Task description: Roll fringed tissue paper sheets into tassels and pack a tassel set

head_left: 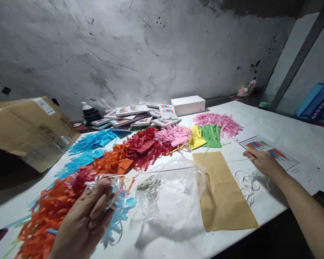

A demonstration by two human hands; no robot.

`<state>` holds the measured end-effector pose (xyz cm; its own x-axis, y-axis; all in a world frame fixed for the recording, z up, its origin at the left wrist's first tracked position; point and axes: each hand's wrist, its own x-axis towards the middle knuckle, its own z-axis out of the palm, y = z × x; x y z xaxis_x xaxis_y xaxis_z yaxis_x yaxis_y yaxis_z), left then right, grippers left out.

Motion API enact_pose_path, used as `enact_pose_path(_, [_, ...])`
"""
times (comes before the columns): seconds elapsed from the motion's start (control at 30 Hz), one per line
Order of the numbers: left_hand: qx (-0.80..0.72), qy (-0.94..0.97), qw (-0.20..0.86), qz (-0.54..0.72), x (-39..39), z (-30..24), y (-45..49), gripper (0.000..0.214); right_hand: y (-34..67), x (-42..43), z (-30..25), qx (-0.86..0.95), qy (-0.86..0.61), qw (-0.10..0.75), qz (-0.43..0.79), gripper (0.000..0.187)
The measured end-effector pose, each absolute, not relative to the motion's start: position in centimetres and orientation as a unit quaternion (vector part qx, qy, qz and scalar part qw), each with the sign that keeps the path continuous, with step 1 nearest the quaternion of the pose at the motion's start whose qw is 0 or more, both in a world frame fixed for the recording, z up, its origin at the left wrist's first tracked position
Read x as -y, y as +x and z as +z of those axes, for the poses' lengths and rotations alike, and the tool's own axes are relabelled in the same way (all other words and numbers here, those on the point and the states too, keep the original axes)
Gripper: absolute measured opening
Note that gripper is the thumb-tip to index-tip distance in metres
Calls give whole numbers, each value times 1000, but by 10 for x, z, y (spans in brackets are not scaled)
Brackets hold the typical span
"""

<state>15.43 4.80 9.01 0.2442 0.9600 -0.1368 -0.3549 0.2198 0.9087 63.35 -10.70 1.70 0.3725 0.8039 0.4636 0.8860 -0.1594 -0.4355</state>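
My left hand is closed around a loose bundle of white ribbon and a blue paper tassel, held above the table's near left. My right hand rests on the table at the right, fingers pinching a thin white ribbon strand that stretches left toward the bundle. More coiled white ribbon lies just beside that hand. A clear plastic bag with small grey bits inside lies between my hands, next to a brown paper sheet.
Rows of paper tassels cross the white table: orange, red, blue, pink, yellow and green. Printed flat packs and a white box sit at the back. A cardboard box stands left.
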Motion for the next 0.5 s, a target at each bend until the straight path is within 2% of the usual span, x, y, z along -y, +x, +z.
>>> enact_pose_path(0.1, [-398,437,689,419,-33,79,174,48,571,100,18,616,-730,296,-27,30])
enact_pose_path(0.3, [-305,609,718,143,16,45,258,45,434,98,24,705,-663,250,-10,28])
enact_pose_path(0.4, [-276,592,755,60,19,37,276,53,430,102,19,703,-667,247,-6,29])
enact_pose_path(0.5, [-302,553,774,60,-1,44,258,54,466,111,-1,678,-692,247,3,31])
